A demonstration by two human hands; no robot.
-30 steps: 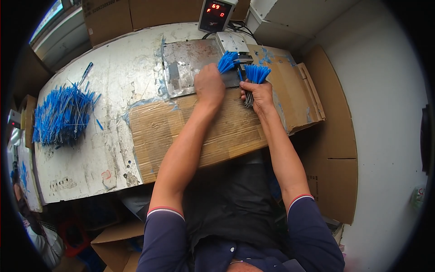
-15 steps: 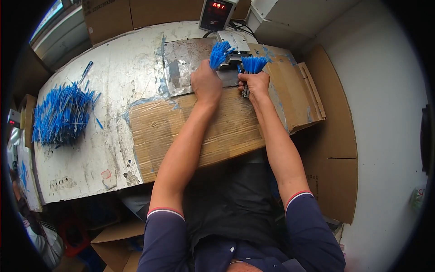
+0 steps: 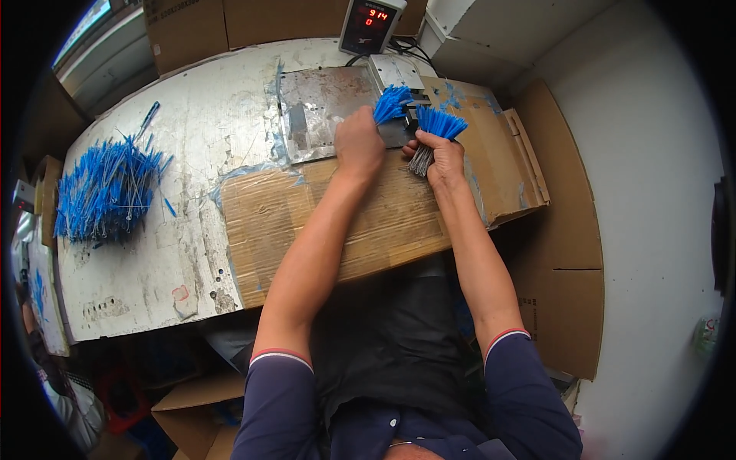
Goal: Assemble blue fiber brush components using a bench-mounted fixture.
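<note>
Corrugated cardboard (image 3: 345,230) lies nearest, under both forearms, spread over a scuffed metal-topped bench (image 3: 192,153). Just past its far edge the right hand (image 3: 443,157) is clamped round a bunch of blue-tipped wires (image 3: 433,134), blue ends fanned upward, bare grey ends pointing down out of the fist. Beside it, the left hand (image 3: 359,144) is closed on a second blue bundle (image 3: 391,103), whose tips poke out toward a small grey machine (image 3: 395,73) directly beyond the knuckles.

To do this well, I'd say, keep the right fist firm so the bunch stays even, and let the left hand present its ends squarely at the machine's mouth, fingers well clear of it.

Behind the machine stands a dark box with a red digit display (image 3: 369,24). Far off to the left hand's side lies a loose heap of blue wires (image 3: 103,192), well apart from both hands.
</note>
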